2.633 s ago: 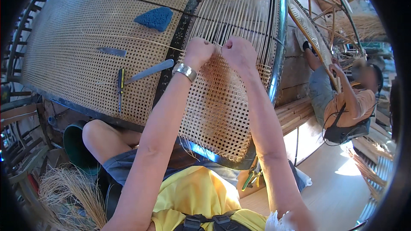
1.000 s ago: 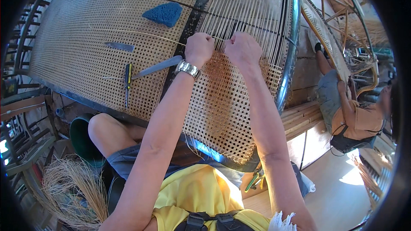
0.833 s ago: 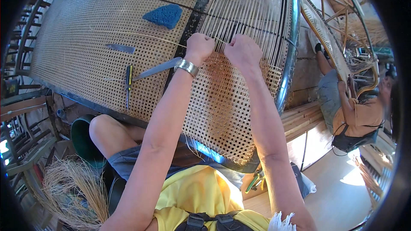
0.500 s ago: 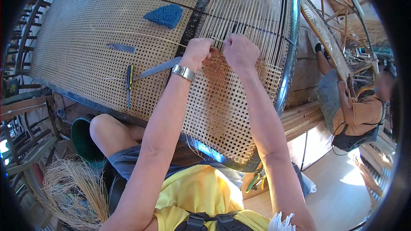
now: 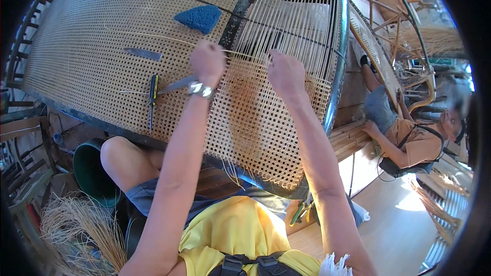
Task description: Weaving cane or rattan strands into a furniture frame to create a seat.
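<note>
Left hand (image 5: 207, 61) and right hand (image 5: 284, 71) both pinched on thin cane strand (image 5: 240, 53) at weave edge of cane panel (image 5: 266, 117). Strand likely light, springy, kink-prone; best held near weave edge. Sponge (image 5: 198, 18), screwdriver (image 5: 152, 99), blade (image 5: 142, 54) lying on woven sheet (image 5: 87, 46).

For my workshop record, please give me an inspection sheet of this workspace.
Surface: large woven cane panel in a dark frame, tilted toward the person.
Job's things: half-woven cane section; thin cane strand.
Clutter: blue sponge; metal blade; black-and-yellow handled tool.
Grippers: left hand and right hand at the weaving edge, fingers curled.
Cables: nothing seen.
Surroundings: green bucket; loose cane bundle; another seated person.
</note>
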`<state>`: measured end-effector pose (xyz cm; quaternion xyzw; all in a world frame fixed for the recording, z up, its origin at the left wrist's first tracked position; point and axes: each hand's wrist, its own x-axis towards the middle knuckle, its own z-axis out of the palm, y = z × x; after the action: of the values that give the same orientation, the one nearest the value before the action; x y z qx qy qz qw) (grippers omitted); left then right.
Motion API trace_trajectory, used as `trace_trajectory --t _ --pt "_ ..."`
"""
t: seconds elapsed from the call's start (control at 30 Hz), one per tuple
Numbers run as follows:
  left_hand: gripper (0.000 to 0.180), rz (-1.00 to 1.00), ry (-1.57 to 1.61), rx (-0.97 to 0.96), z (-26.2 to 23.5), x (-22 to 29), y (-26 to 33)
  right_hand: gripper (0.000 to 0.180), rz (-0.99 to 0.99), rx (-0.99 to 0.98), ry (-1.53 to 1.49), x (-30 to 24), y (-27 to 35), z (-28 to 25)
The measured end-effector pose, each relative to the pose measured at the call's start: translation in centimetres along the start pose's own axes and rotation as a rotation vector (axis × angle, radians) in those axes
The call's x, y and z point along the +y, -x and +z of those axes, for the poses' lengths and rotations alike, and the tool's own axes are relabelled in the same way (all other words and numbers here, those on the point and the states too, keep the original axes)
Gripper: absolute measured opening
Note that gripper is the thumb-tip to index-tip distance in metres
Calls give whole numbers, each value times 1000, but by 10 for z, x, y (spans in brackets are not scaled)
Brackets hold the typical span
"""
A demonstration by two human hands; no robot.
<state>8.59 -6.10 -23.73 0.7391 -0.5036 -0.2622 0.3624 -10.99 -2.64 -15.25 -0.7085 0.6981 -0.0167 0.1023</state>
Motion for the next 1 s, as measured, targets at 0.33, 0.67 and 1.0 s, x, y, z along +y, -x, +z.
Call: trace_trajectory --t 0.33,0.67,1.0 --pt "31 261 531 -17 -62 60 -18 34 -65 -251 -1215 -36 -57 -4" --pt "29 150 196 -415 20 14 -4 23 -23 208 -264 0 -58 25" --pt "20 171 -71 -247 26 44 12 22 27 193 -127 -6 -47 22"
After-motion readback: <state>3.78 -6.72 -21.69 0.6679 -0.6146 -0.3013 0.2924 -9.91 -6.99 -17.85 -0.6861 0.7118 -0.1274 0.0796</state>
